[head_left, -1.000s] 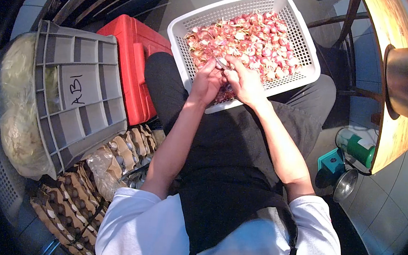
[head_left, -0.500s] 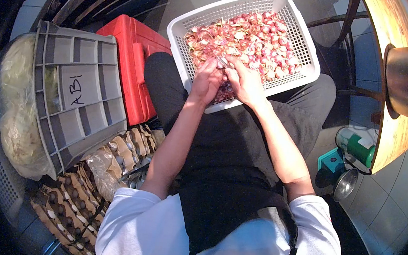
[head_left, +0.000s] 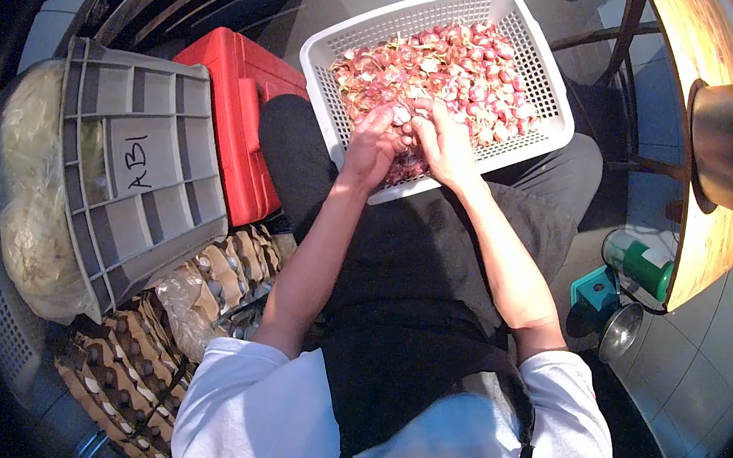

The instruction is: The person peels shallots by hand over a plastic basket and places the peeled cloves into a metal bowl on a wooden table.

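A pale, shiny shallot [head_left: 401, 115] sits between my two hands, above the near side of a white plastic basket [head_left: 313, 59]. My left hand [head_left: 372, 147] is closed with its fingertips around the shallot. From the other side, my right hand [head_left: 445, 149] has its fingers curled and pinched against it; whether they also grip a bit of skin is too small to tell. Many red shallots [head_left: 489, 70] fill the basket, with loose papery skins [head_left: 380, 69] towards the left. Darker purple skins [head_left: 407, 167] lie below my hands. The basket rests across my legs.
To the left are a red plastic box [head_left: 241, 122], a grey crate [head_left: 142, 157] marked ABI, a filled clear bag [head_left: 34, 191] and egg trays [head_left: 123, 373]. On the right stand a wooden table [head_left: 705, 250] with a metal pot [head_left: 727, 147], a green canister [head_left: 642, 264] and a metal bowl [head_left: 621, 331].
My right hand's fingers have shifted slightly up and right from my left fingers, and the pale shallot shows more plainly between them. The basket has barely moved.
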`<state>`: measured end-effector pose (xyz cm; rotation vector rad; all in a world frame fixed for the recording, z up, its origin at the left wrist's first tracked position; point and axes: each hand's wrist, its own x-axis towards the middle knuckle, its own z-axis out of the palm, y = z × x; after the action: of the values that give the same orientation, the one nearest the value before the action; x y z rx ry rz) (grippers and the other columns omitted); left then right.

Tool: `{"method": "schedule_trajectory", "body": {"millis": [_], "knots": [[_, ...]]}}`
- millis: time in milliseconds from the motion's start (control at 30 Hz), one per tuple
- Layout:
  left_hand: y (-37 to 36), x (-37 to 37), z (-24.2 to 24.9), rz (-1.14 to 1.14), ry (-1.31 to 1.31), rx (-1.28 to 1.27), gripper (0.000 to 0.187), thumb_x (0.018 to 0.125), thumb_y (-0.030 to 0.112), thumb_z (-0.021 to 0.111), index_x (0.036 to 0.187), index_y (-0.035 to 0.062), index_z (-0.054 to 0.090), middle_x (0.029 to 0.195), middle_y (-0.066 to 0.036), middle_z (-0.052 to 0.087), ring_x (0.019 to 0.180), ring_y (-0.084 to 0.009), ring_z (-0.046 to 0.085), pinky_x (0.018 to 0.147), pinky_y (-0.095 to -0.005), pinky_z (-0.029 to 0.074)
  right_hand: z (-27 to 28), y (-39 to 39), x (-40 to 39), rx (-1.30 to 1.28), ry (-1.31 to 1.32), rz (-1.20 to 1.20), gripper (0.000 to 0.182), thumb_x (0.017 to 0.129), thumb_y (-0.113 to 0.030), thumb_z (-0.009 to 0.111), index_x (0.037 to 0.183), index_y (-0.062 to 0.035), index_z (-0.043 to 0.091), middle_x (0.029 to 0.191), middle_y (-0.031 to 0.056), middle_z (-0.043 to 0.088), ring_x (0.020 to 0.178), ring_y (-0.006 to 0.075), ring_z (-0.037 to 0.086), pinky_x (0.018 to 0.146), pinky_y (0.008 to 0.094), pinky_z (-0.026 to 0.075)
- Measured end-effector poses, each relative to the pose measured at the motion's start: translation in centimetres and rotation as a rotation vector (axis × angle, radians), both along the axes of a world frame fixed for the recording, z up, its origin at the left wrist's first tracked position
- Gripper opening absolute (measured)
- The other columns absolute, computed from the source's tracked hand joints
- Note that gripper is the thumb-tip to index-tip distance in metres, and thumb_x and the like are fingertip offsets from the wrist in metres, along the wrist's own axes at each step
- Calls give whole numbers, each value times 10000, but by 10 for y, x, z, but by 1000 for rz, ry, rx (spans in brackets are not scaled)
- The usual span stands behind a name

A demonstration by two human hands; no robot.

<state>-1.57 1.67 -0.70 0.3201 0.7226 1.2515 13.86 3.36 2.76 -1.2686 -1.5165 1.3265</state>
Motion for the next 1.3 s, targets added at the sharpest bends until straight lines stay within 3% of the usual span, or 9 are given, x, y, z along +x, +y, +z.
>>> {"method": "schedule_trajectory", "body": {"millis": [100, 400, 500, 633, 833, 933, 1033, 1133, 1300], "knots": [[0, 0, -3, 23, -10, 8, 182, 1014, 216, 505, 1083, 57, 559, 978, -43, 612, 888, -150, 607, 776, -299, 536, -3, -2, 3, 148, -206, 94, 295, 955, -191, 544, 1212, -51, 575, 854, 201, 701, 846, 356, 699, 735, 407, 544], [-1, -2, -11, -3, -15, 25, 197, 1018, 229, 508, 1106, 61, 562, 981, -38, 621, 870, -139, 619, 765, -284, 545, -3, -1, 3, 97, -116, 75, 265, 957, -190, 547, 1170, -36, 584, 842, 200, 697, 854, 348, 702, 738, 403, 539], [-1, -3, -13, -30, -9, 51, 225, 1013, 234, 518, 1137, 51, 561, 996, -48, 628, 868, -143, 619, 758, -287, 544, -8, -1, 2, 97, -22, 53, 250, 969, -181, 535, 1157, -24, 585, 824, 168, 695, 793, 282, 705, 710, 369, 535], [-1, 0, -5, -51, 17, 53, 263, 1004, 237, 528, 1168, 33, 554, 1002, -61, 625, 872, -162, 615, 766, -305, 539, 1, 4, 4, 13, 13, -42, 226, 987, -146, 507, 1142, -3, 586, 795, 78, 652, 696, 129, 617, 648, 288, 499], [0, -1, 0, -29, -11, 12, 275, 1000, 207, 515, 1196, 17, 544, 1020, -76, 619, 919, -183, 607, 814, -331, 527, -17, 12, 6, -87, 56, -64, 298, 976, -136, 555, 1252, -25, 540, 869, 83, 683, 733, 80, 596, 668, 245, 499], [0, 1, 1, 13, -31, -42, 239, 996, 181, 512, 1173, 24, 548, 1017, -72, 617, 928, -184, 609, 833, -334, 523, 7, 4, 4, -57, 46, -23, 291, 975, -169, 535, 1218, -12, 568, 849, 121, 694, 739, 179, 666, 697, 310, 527], [0, 0, 1, 33, -35, -18, 179, 991, 157, 517, 1119, 38, 553, 1009, -62, 616, 937, -178, 612, 851, -334, 518, -12, 3, 1, 320, -132, 11, 326, 963, -191, 551, 1247, -30, 560, 918, 176, 707, 827, 284, 705, 755, 366, 540], [0, -1, -3, 30, -32, 3, 121, 986, 142, 523, 1063, 53, 552, 999, -53, 615, 944, -167, 613, 863, -329, 515, -3, 0, 3, 166, -124, 63, 321, 959, -199, 550, 1237, -39, 567, 987, 202, 698, 914, 347, 697, 800, 401, 537], [-2, -1, -3, 11, 4, 10, 175, 985, 145, 527, 1121, 37, 552, 1038, -61, 622, 963, -165, 615, 850, -319, 520, 0, 0, 3, 142, -127, 42, 285, 962, -194, 545, 1190, -31, 596, 983, 198, 694, 884, 317, 701, 784, 383, 537]]}}
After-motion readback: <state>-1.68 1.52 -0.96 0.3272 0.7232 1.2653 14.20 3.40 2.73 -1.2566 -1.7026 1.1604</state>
